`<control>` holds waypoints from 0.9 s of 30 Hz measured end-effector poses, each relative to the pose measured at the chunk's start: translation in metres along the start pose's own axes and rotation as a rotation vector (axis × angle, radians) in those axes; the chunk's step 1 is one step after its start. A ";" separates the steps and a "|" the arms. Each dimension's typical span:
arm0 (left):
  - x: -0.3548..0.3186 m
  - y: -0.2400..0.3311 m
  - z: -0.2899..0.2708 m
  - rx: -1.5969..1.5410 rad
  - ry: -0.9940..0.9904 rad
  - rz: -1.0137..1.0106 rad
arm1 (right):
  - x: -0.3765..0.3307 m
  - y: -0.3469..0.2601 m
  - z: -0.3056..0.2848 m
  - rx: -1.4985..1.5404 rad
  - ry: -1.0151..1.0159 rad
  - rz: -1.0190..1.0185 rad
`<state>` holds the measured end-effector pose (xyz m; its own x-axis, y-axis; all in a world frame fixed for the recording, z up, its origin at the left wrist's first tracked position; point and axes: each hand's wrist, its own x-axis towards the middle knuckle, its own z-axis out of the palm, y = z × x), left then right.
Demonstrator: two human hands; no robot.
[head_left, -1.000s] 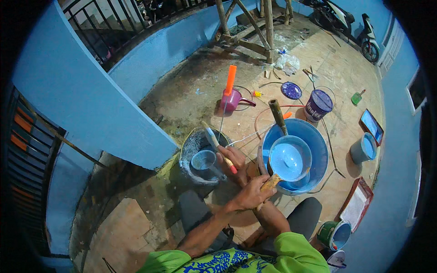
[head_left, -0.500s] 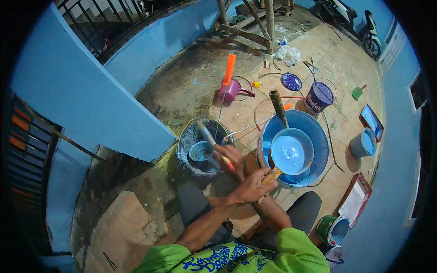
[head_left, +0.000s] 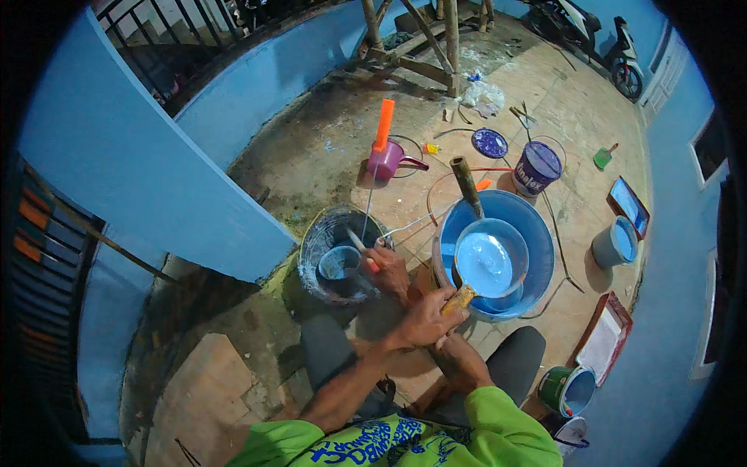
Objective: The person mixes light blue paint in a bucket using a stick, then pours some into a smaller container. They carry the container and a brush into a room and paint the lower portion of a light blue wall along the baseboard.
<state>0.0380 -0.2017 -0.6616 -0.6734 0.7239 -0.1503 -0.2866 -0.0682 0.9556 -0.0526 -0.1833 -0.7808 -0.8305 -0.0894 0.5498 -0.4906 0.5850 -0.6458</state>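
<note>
The left hand has its grip closed around a yellowish brush handle at the near rim of the blue basin. The right hand is crossed over to the left side, and its grip is closed on a thin tool with an orange handle that goes down into the dark bucket. What kind of tool it is, I cannot tell.

The biggest thing around is the blue wall, which runs along the left side. The tiled floor is stained with paint. Far at the top right a motorbike stands, and wooden poles rise at the top middle.

The blue basin sits on the floor just in front of the person and holds a round pale blue shape, with a bamboo stick leaning over its far rim. Just left of it is the dark bucket, with a small blue cup inside.

Further away there are a purple paint bucket, its round lid lying flat nearby, and a purple jug with an orange stick standing in it. At the right side are a grey bucket, a paint tray and a second tray in a red frame. A green can with blue paint stands beside the person's knee.
</note>
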 end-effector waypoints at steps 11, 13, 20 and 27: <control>0.002 0.018 -0.006 0.025 -0.036 -0.074 | -0.083 -0.017 -0.038 0.865 0.491 0.757; 0.003 0.033 -0.003 0.020 -0.060 -0.140 | -0.093 -0.045 -0.077 0.945 0.527 0.752; 0.014 0.056 -0.012 0.086 -0.106 -0.181 | -0.162 -0.082 -0.165 0.688 0.522 0.965; 0.012 0.058 -0.015 0.096 0.002 -0.137 | -0.179 -0.081 -0.299 0.675 1.075 0.954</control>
<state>0.0029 -0.2071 -0.6115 -0.6340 0.7203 -0.2815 -0.3093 0.0975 0.9459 0.2143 0.0268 -0.6683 -0.4662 0.8442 -0.2647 -0.1855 -0.3858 -0.9037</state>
